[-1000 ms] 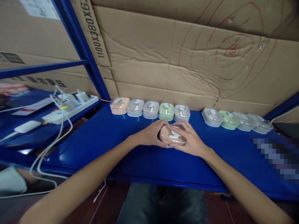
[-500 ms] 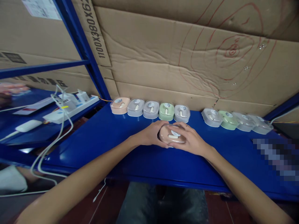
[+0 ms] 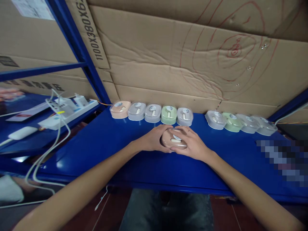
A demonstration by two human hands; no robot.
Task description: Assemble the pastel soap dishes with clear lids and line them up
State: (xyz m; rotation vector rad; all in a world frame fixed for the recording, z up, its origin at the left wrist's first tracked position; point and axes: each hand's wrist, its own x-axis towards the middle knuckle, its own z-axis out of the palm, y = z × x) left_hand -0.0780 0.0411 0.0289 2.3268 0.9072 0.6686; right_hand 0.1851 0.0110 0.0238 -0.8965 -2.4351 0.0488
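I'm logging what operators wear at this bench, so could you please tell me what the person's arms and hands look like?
Both forearms are bare, with no sleeves in view. The left hand and right hand wear no gloves, and no watch, ring or wristband shows on either.

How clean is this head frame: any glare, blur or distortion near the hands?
Head view: soft glare patches on the blue shelf at left; the shelf edge bows from wide-angle distortion; a pixelated block masks the right side; the left hand, right hand and peach case read reasonably sharp.
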